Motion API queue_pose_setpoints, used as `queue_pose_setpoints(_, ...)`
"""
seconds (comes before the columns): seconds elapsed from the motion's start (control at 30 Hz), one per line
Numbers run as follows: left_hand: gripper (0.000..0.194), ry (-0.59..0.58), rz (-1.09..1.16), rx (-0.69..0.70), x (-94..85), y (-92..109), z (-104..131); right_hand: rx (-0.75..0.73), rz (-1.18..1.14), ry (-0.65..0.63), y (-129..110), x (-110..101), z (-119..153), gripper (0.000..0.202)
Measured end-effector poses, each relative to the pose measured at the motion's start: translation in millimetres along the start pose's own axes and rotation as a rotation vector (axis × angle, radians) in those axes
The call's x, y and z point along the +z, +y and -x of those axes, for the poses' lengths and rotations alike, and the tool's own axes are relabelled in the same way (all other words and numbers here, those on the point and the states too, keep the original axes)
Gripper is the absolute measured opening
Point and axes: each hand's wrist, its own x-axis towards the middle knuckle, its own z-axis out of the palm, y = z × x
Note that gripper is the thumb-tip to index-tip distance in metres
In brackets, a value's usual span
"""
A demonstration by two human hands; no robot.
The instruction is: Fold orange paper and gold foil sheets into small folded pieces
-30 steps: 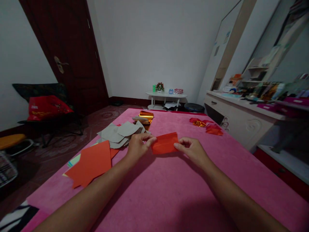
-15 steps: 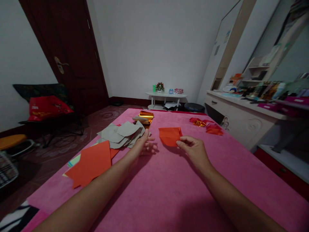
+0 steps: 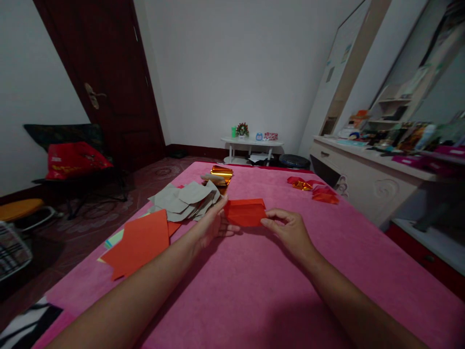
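A folded orange-red paper (image 3: pixel 245 213) is held just above the pink cloth, a narrow fold along its top edge. My right hand (image 3: pixel 288 228) pinches its right end between thumb and fingers. At the left end, my left hand (image 3: pixel 212 225) has its thumb against the paper's edge, the other fingers reaching loosely beneath. Beside my left hand lies a loose pile of grey paper pieces (image 3: pixel 181 199). Closer to me on the left are flat orange sheets (image 3: pixel 140 245), with pale green and yellow sheets partly hidden below them.
A pink cloth (image 3: pixel 232 291) covers the table. Shiny gold foil (image 3: pixel 222 173) lies at its far side, and red and gold crumpled pieces (image 3: pixel 314 190) at the far right. A white dresser (image 3: pixel 366 169) stands along the right, a chair with a red bag (image 3: pixel 78 160) on the left.
My right hand has brought the orange-red paper left and slightly nearer me. Its left end now meets my left hand, which was apart from it before.
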Motion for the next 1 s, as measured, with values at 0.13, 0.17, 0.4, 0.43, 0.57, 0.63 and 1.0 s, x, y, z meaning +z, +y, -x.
queue_pose_setpoints(0.13,0.059,0.016,0.029,0.008,-1.2,-2.5,-3.2,-0.076,0.085,-0.021,-0.3,-0.8,0.9,0.004)
queue_pose_setpoints(0.17,0.055,0.028,0.022,0.024,-1.3,-3.5,-4.2,-0.087,0.105,-0.024,-0.7,-0.7,1.3,0.003)
queue_pose_setpoints(0.4,0.05,0.009,0.01,0.098,0.7,-4.8,-4.9,-0.097,0.155,0.038,1.0,-0.9,1.9,0.004)
queue_pose_setpoints(0.43,0.051,-0.01,0.011,0.093,0.9,-4.1,-4.1,-0.091,0.153,0.05,1.5,-1.3,1.6,0.005)
queue_pose_setpoints(0.57,0.051,-0.053,-0.01,0.066,-0.7,-2.9,-3.7,-0.085,0.148,0.096,2.2,-3.2,0.7,0.008)
queue_pose_setpoints(0.63,0.052,-0.061,-0.009,0.034,-3.0,-3.6,-5.8,-0.095,0.143,0.121,2.0,-3.4,0.7,0.009)
queue_pose_setpoints(1.0,0.053,-0.079,-0.027,-0.004,-7.6,-2.8,-10.1,-0.109,0.092,0.151,3.7,-2.6,1.1,0.024)
